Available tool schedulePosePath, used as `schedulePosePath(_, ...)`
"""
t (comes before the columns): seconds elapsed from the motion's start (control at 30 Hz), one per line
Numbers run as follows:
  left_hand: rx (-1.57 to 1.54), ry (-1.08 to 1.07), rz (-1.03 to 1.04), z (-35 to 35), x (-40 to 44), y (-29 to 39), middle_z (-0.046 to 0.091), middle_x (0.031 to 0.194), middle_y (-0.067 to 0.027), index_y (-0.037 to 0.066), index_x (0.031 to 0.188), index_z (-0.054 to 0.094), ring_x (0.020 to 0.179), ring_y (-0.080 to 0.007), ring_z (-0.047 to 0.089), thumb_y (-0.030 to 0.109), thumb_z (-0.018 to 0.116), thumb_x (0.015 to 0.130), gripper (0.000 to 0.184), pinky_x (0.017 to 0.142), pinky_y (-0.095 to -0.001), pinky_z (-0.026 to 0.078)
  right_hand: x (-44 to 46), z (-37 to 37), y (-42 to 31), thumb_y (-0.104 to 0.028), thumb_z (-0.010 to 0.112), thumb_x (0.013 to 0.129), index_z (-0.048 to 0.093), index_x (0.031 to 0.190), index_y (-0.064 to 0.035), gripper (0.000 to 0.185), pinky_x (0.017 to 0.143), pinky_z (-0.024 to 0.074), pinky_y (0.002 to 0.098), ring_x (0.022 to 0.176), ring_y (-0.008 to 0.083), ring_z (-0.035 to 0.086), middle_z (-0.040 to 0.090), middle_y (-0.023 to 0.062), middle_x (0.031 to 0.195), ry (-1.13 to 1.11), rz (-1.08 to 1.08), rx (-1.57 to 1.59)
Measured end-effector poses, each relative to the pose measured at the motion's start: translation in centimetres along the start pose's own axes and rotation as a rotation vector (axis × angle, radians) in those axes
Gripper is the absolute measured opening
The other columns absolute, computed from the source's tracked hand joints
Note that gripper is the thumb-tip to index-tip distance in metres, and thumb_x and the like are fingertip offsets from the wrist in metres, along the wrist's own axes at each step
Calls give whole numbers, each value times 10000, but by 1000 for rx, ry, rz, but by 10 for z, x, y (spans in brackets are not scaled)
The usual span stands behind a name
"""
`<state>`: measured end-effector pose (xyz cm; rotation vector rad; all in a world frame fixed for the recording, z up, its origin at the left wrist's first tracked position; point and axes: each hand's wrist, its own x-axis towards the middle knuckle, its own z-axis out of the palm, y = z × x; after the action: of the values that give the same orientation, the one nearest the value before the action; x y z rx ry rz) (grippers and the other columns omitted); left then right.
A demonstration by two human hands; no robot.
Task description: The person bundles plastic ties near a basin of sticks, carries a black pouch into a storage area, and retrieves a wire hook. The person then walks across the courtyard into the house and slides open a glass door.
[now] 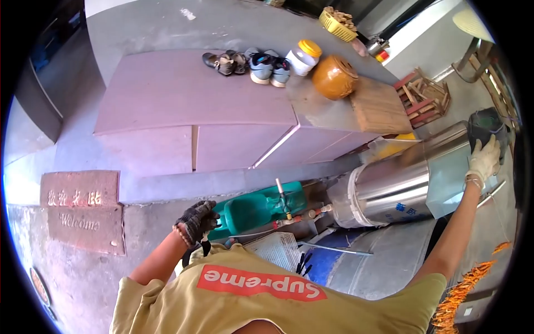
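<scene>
Bare concrete floor (pixel 150 245) leaves us some room at lower left. Our left hand (pixel 197 221), dark-gloved, is half curled just beside the green tub (pixel 242 214), elbow bent; can't tell if it's holding anything. Our right arm's stretched out, the pale-gloved right hand (pixel 485 158) touching a dark object (pixel 489 127) at upper right, grip unclear. Past the steel drum (pixel 389 181), the pinkish cabinet (pixel 194 94)'s edge crosses mid-frame.

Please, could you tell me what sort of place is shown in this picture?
Probably a home's entrance or storage area: a "Welcome" mat lies on the ground, and shoes stand on a ledge beside a yellow-lidded tub.
</scene>
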<state>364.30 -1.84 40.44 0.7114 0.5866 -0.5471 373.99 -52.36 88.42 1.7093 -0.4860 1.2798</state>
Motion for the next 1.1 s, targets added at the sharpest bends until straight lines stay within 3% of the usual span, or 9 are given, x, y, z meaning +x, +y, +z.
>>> schedulePosePath(0.1,4,34,-10,-21,2,3,561,696,-102,93,977,520,527,-216,525,194,588,778,233,589,-371,503,-41,-30,-38,-323,486,813,464,1137,-60,418,920,326,375,1107,283,407,452,141,1178,47,-221,312)
schedulePosePath(0.17,-26,33,-11,-31,-5,7,562,697,-103,96,971,527,528,-219,527,199,595,771,234,589,-374,502,-86,-61,-82,-290,499,822,465,1132,-36,402,939,316,341,1096,282,417,466,162,1150,-430,-130,1005)
schedulePosePath(0.27,-38,12,-12,-44,-13,18,567,702,-107,103,959,537,532,-229,532,216,603,761,237,595,-382,499,-172,-107,-129,-219,594,758,492,1092,-39,392,850,402,327,953,227,528,541,154,1043,-1128,-294,1383)
schedulePosePath(0.4,-20,-8,1,-67,-22,31,580,708,-111,114,944,547,546,-247,549,246,611,752,241,624,-396,493,-290,-152,-172,-325,515,779,524,1028,-72,355,772,425,372,885,318,546,566,181,947,-1465,-760,1147)
schedulePosePath(0.53,-48,48,-23,-99,-20,35,566,649,-96,116,891,557,593,-247,568,222,583,776,158,623,-444,497,-371,-210,-178,-271,535,748,511,1053,-86,357,780,425,361,888,334,530,551,182,971,-1741,-857,1102)
schedulePosePath(0.6,-26,77,-71,-119,-12,34,560,643,-100,125,882,559,580,-259,558,241,551,793,147,610,-454,502,-410,-228,-168,-349,483,786,456,1150,-80,453,816,414,364,941,331,521,540,182,1030,-1574,-1147,1164)
schedulePosePath(0.73,121,156,-269,-139,10,29,559,713,-121,75,924,526,582,-249,535,240,587,760,240,570,-433,502,-445,-265,-145,-385,445,803,433,1184,-61,500,902,352,363,1043,322,469,490,174,1143,-1995,-756,1055)
schedulePosePath(0.93,214,50,-338,-109,11,21,529,719,-163,33,858,505,550,-302,509,221,589,724,247,604,-479,495,-418,-281,-97,-372,454,791,445,1166,-49,495,897,351,374,1036,340,466,495,193,1121,-2054,-440,1046)
schedulePosePath(1.1,278,94,-337,-84,9,16,537,745,-154,20,853,522,613,-321,544,221,619,704,269,612,-466,505,-360,-265,-82,-316,483,795,453,1162,-57,450,840,403,347,992,303,508,529,169,1085,-1791,-360,1059)
